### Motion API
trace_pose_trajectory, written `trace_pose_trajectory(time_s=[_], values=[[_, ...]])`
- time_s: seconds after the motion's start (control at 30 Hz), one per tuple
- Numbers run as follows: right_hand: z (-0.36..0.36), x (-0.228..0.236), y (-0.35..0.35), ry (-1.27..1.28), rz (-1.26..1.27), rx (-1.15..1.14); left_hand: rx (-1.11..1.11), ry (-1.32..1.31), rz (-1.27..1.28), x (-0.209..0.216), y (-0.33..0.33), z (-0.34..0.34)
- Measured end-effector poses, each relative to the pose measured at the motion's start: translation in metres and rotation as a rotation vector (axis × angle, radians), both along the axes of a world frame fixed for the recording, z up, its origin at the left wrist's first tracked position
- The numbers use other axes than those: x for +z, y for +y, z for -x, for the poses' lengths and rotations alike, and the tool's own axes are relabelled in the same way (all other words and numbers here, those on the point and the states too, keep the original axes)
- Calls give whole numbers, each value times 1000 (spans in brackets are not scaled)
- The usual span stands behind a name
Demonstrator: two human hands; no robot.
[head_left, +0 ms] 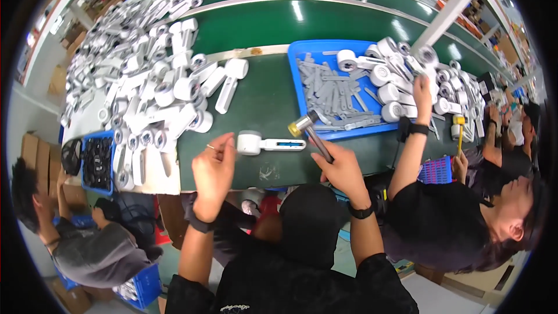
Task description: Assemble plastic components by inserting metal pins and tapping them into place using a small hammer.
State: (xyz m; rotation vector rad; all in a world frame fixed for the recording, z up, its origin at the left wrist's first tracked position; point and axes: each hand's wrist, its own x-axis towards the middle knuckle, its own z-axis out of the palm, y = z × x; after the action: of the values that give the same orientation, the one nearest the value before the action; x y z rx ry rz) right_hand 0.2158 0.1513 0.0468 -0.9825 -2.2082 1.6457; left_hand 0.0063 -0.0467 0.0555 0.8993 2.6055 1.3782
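A white handheld fan (270,143) lies on the green table in front of me, its round head to the left. A slot in its handle shows something blue inside. Just left of the fan head is my left hand (214,168), thumb and fingers drawn together; whatever they may pinch is too small to make out. My right hand (343,168) grips the handle of a small mallet (303,123). The mallet's yellow and silver head hangs above the far edge of the fan's handle, apart from it.
Many white fans (157,81) pile up on the left. A blue tray (296,90) holds grey strips and fans at the right. Beside me, a co-worker's hand (422,90) reaches over the tray to a fan. Another person sits left, near a blue crate (97,189) of black parts.
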Motion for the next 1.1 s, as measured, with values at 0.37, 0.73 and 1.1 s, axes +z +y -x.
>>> trace_pose_trajectory(time_s=[0.37,0.73,1.1], values=[[-46,-59,28,152,246,-30,-715,414,180,11,230,60],[-46,-63,22,158,65,-49,-475,372,428,-39,339,62],[-45,-62,22,166,106,-82,-596,-25,210,-30,323,94]])
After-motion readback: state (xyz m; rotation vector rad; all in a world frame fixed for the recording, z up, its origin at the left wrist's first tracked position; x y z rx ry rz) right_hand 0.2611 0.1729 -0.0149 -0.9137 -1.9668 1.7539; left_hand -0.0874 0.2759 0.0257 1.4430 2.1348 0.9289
